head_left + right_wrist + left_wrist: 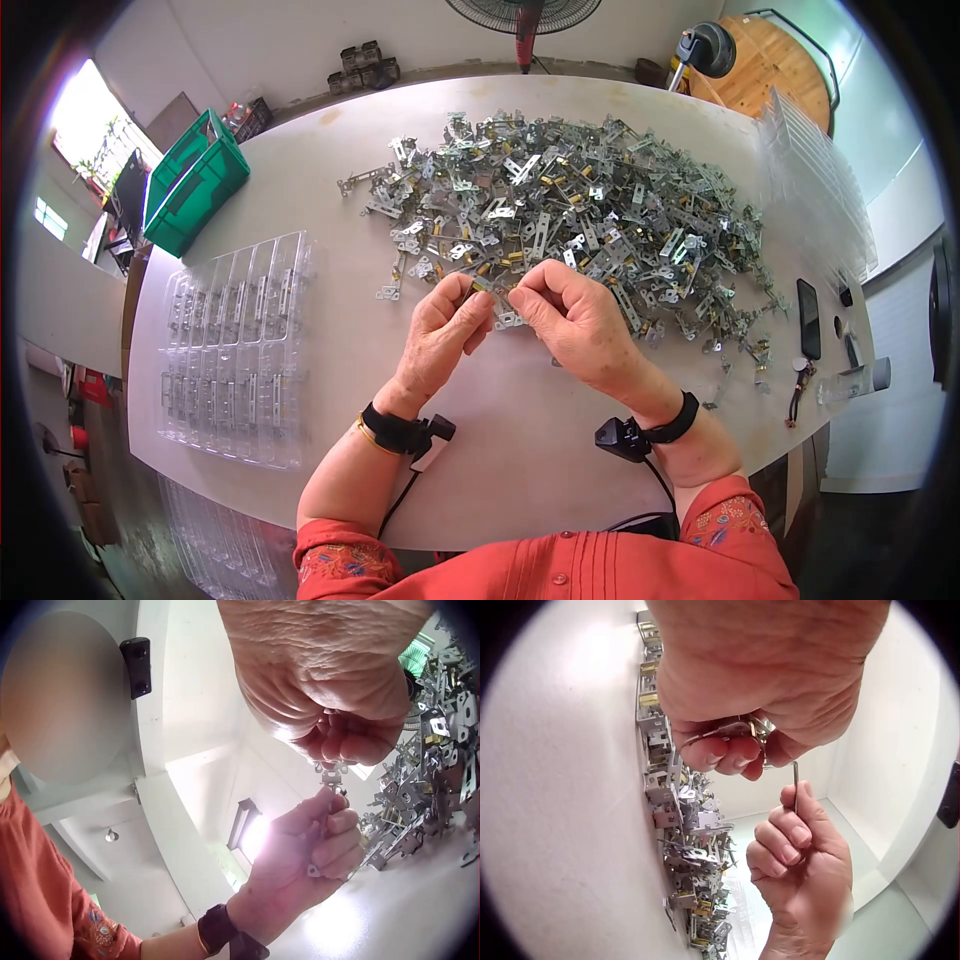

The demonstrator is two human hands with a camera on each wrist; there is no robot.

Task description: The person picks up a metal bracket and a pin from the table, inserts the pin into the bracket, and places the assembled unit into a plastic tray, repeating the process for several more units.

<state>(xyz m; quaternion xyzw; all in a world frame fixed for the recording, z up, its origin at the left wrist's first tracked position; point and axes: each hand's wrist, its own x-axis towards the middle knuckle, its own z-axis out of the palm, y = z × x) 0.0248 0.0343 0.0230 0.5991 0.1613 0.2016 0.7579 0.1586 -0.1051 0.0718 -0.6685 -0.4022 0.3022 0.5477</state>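
Both hands are raised close together at the near edge of a heap of small metal brackets (590, 235). My left hand (437, 330) grips a metal bracket with a brass-coloured part; in the left wrist view this bracket (724, 730) lies across the curled fingers. Facing it, my right hand (580, 325) pinches a thin metal plate (796, 787), seen edge-on between thumb and fingers. The right wrist view shows a small holed metal piece (331, 777) bridging the fingertips of the two hands.
Clear plastic compartment trays (300, 440) holding metal pieces lie at the left, with a green crate (215, 190) behind. More clear trays (815, 190) are stacked at the right. A phone (808, 318) and a clear bottle (850, 382) lie near the right edge.
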